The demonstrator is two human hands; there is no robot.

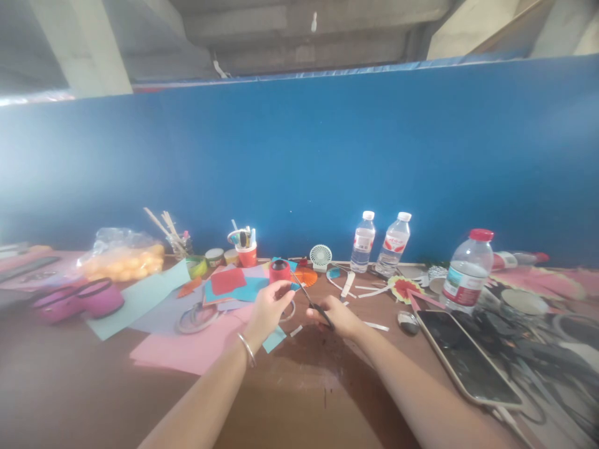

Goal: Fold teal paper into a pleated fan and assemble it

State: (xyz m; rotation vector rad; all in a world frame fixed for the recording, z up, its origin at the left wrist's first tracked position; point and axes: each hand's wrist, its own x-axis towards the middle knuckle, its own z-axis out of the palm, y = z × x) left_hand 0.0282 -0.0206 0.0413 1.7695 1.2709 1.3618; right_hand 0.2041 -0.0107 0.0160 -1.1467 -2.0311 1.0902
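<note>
My right hand (336, 317) is closed round the dark handles of a pair of scissors (306, 289), whose blades point up and left toward my other hand. My left hand (271, 305), with a silver bangle on its wrist, has thumb and fingers pinched together beside the blades; a small blue piece (294, 286) shows at its fingertips. Just behind the left hand stands a red roll (279, 272). An orange folded paper disc (306, 277) lies behind the scissors. On the table below the left hand is a light blue paper scrap (274, 338).
Coloured paper sheets (187, 349) and purple rings (100, 297) lie at left. Behind are a red cup of tools (247, 255), a small white fan (321, 256) and water bottles (362, 243). A phone (468, 355), cables and a red-capped bottle (469, 271) are at right.
</note>
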